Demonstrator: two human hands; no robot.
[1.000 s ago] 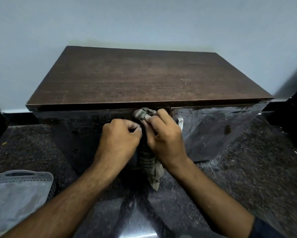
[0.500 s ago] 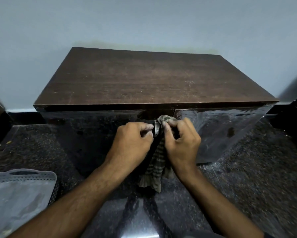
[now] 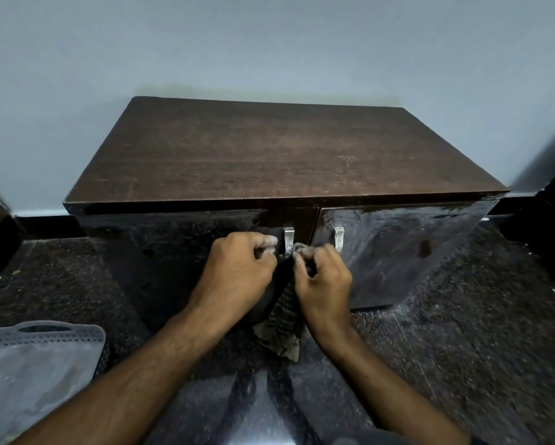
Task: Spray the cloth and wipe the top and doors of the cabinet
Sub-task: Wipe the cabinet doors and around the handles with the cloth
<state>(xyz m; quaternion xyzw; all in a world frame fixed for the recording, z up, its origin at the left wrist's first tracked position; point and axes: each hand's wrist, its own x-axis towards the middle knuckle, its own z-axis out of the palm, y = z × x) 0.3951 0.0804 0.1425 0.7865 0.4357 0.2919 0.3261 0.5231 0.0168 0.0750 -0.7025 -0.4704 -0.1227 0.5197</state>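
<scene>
Cabinet: set against the pale wall at 12 o'clock of the view; its matte brown top shows faint scuffs and no wet sheen, so whether it has been wiped cannot be told.
Right door: glossy, streaked with what looks like wiping smear; it is judged to have been gone over at least in part.
Left door: glossy and darker, with less streaking to be seen; its lower part is hidden by the arms.
Basket: a grey perforated one is seen on the dark speckled floor at 8 o'clock.
Cloth: striped, hung down between the two hands at the seam of the doors, its top bunched at the left handle.
Left hand: curled at 9 o'clock of the left handle; what is held inside the fingers cannot be told.
Right hand: fingers pinched round the bunched top of the cloth.
Left handle: metal, being rubbed by the cloth, as judged.
Right handle: bare metal, at 3 o'clock of the cloth.
Spray bottle: none is in view.
Progress: judged late, with detail work on the handles in hand and the left door and right handle possibly left.
</scene>
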